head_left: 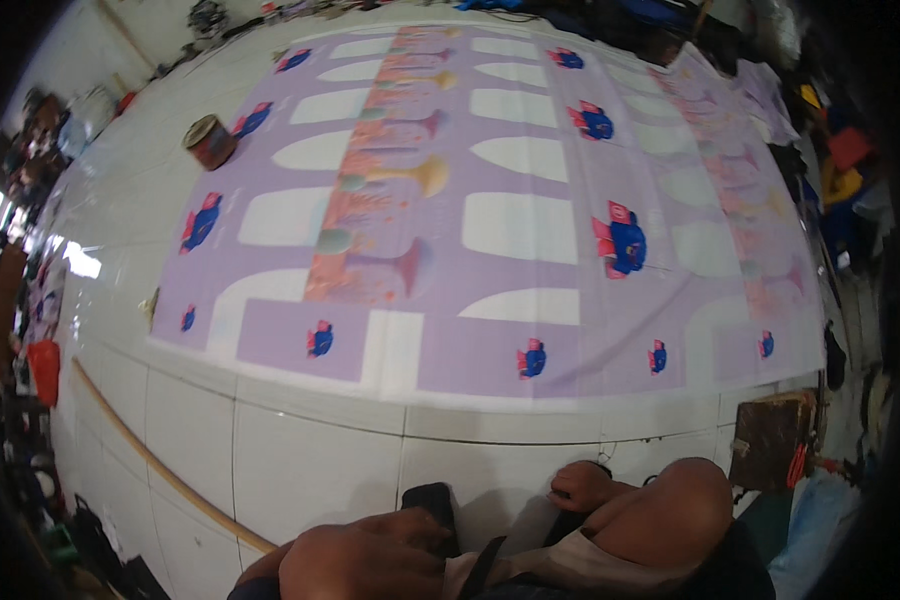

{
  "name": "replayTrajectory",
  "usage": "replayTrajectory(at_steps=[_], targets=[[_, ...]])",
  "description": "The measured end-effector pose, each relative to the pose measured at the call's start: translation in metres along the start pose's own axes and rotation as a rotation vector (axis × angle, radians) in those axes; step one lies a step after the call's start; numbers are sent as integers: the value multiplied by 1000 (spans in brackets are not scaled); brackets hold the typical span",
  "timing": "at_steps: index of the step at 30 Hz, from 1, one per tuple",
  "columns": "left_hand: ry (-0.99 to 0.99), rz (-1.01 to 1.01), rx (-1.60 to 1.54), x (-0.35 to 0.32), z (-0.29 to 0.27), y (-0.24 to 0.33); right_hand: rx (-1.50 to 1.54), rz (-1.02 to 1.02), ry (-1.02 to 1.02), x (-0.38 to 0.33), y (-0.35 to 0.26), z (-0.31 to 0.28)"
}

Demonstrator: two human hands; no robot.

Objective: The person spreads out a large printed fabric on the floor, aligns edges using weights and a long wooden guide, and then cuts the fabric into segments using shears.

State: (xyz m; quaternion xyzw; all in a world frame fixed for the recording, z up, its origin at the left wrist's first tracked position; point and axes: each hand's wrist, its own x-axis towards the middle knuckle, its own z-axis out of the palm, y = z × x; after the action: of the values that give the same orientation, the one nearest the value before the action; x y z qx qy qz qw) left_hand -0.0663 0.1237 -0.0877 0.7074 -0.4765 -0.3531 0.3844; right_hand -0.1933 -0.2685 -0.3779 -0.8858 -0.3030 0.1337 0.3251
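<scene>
A large lilac printed fabric sheet [480, 355] lies spread on the floor in front of me, with white curved shapes, coral-coloured bands and small blue-and-pink figures. My left hand [422, 524] is low between my bent knees, against a dark flat object with rounded corners [431, 498]; its fingers are mostly hidden, and I cannot make out whether it grips the object. Just short of the sheet's near edge, my right hand [580, 487] rests by my right knee. Its fingers are curled, and what they hold, if anything, is hidden. Neither hand touches the sheet.
White tiles [300, 440] surround the sheet. A long wooden stick [160, 465] lies at the left. A rusty tin can [209, 142] stands by the sheet's far left edge. A worn brown box-like object [773, 440] is at the right. Piled belongings line both sides.
</scene>
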Motion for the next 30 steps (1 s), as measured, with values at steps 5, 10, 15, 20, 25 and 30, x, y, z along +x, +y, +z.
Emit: replayTrajectory(at_steps=[5,10,15,20,25,30], targets=[[106,8,10,14,-18,19,-6,-6,-26,-3,3,9],[125,-25,-42,1,-7,-3,-13,12,-39,5,-3,15],[115,-49,-67,-5,-1,-14,-35,17,-45,6,-2,15],[75,-63,-99,-9,11,-17,-25,11,2,4,-3,14],[-72,-202,-291,-13,47,-74,-37,131,-67,3,-6,11],[-21,-820,-492,14,84,-251,54,265,-60,13,-8,-2]])
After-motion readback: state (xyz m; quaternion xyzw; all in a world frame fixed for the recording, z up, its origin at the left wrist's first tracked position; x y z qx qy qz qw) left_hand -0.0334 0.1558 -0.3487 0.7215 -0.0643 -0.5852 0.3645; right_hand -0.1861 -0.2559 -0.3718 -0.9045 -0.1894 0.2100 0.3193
